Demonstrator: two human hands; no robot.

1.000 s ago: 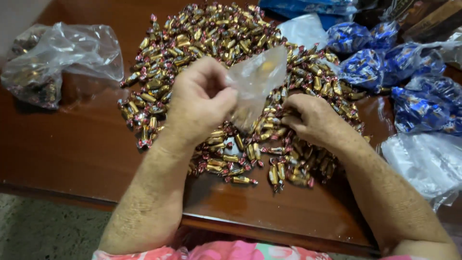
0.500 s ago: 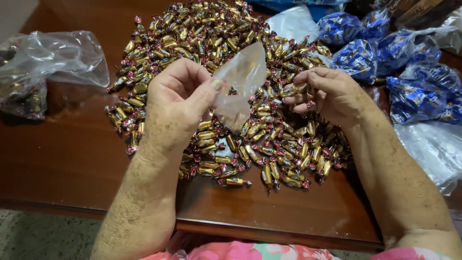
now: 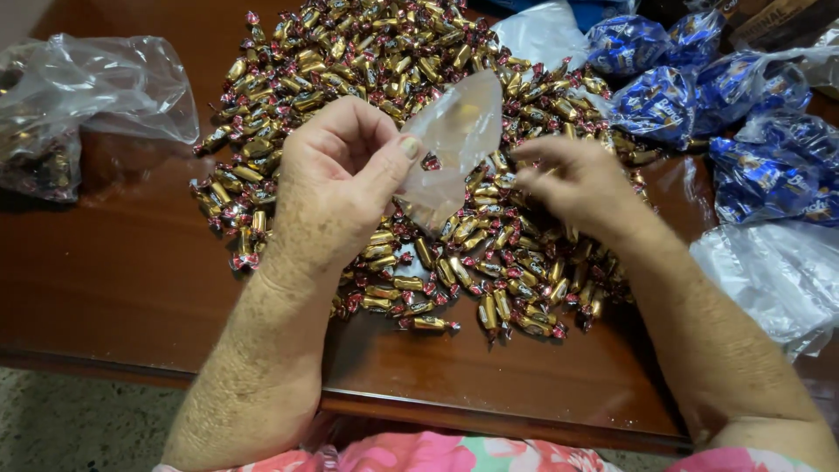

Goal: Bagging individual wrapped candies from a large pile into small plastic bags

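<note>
1. A small clear plastic bag [image 3: 454, 144] is pinched at its lower left edge between the thumb and fingers of the left hand [image 3: 336, 188], and is held upright above a heap of gold-wrapped candies [image 3: 393, 79].
2. A yellowish piece is seen inside the bag, near its top.
3. The bag is found at about 2 o'clock from the left hand and at about 10 o'clock from the right hand [image 3: 572, 183].
4. The right hand is held just beside the bag, over the heap, with its fingers bunched narrowly; whether a candy is gripped cannot be told.
5. The heap is spread over a brown wooden desk [image 3: 114, 280].
6. A crumpled clear bag [image 3: 96, 87] is seen at 9 o'clock of the heap, and blue candy packets [image 3: 699, 96] lie at 3 o'clock.
</note>
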